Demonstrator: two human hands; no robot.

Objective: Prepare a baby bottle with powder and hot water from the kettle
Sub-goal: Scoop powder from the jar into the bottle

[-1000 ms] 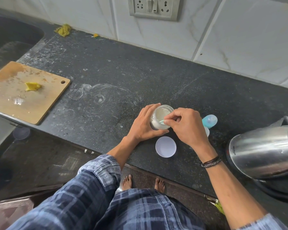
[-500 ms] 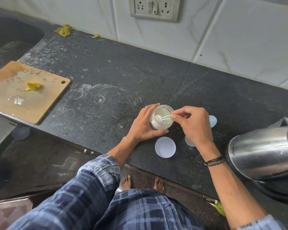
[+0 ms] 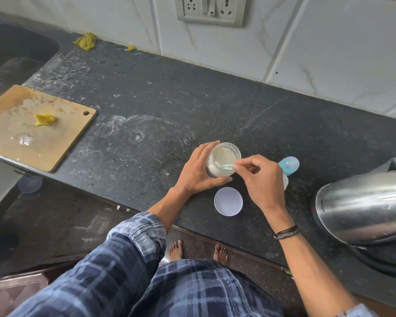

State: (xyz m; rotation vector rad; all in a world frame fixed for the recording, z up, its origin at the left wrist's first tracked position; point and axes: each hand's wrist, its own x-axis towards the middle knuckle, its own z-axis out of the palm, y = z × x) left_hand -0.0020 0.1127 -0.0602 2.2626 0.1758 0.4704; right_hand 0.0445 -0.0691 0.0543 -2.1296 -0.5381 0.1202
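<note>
An open glass jar [image 3: 222, 160] of white powder stands on the dark counter, tilted toward me, with my left hand [image 3: 196, 172] wrapped around its side. My right hand [image 3: 260, 179] pinches the handle of a small light-green spoon [image 3: 226, 166], whose bowl lies inside the jar among the powder. The jar's white lid [image 3: 228, 201] lies flat on the counter just in front of the jar. Behind my right hand stands the baby bottle with a blue cap [image 3: 289, 165], mostly hidden by the hand. A steel kettle [image 3: 361, 207] sits on its black base at the right.
A wooden cutting board [image 3: 32, 129] with a yellow scrap lies at the left, overhanging the counter edge. A yellow cloth [image 3: 85, 41] rests by the back wall near the sink [image 3: 12, 53]. A wall socket [image 3: 212, 10] is above. The counter's front edge runs just below the lid.
My right hand drew the spoon's bowl up and out toward the jar's rim, then lowered it back into the powder. The left hand stayed on the jar.
</note>
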